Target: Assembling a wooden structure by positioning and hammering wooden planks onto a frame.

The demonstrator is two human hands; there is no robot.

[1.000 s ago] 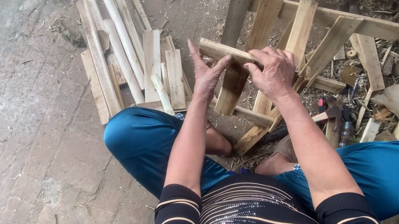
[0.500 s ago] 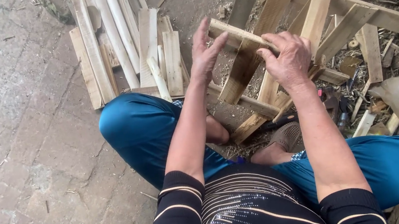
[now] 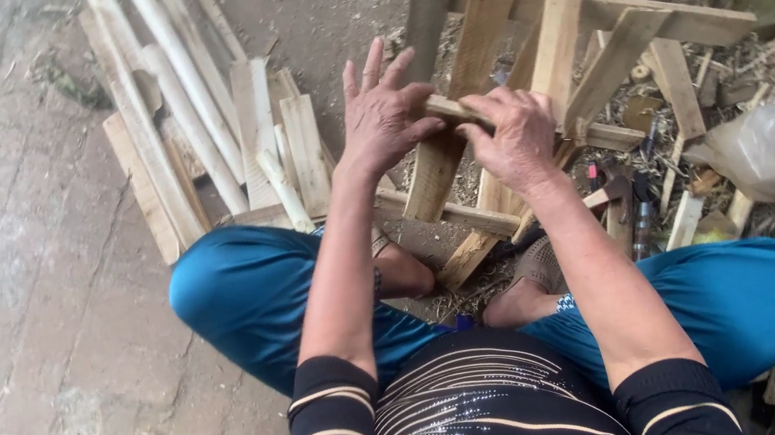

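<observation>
A rough wooden frame (image 3: 573, 30) made of nailed slats lies tilted on the ground in front of me. My left hand (image 3: 382, 117) rests against the near end of its top rail (image 3: 449, 110), fingers spread upward and thumb pressed on the wood. My right hand (image 3: 517, 134) is closed over the same rail just to the right, where a slat (image 3: 554, 48) crosses it. I sit cross-legged in blue trousers (image 3: 248, 303), with my bare feet under the frame.
A pile of loose wooden slats and pale round sticks (image 3: 192, 124) lies at the left on the paved ground. A white plastic bag (image 3: 772, 148), scrap wood, shavings and small tools (image 3: 639, 212) crowd the right side.
Both hands stayed on the rail while the frame shifted slightly. My left hand has turned its palm in against the rail, close to my right hand.
</observation>
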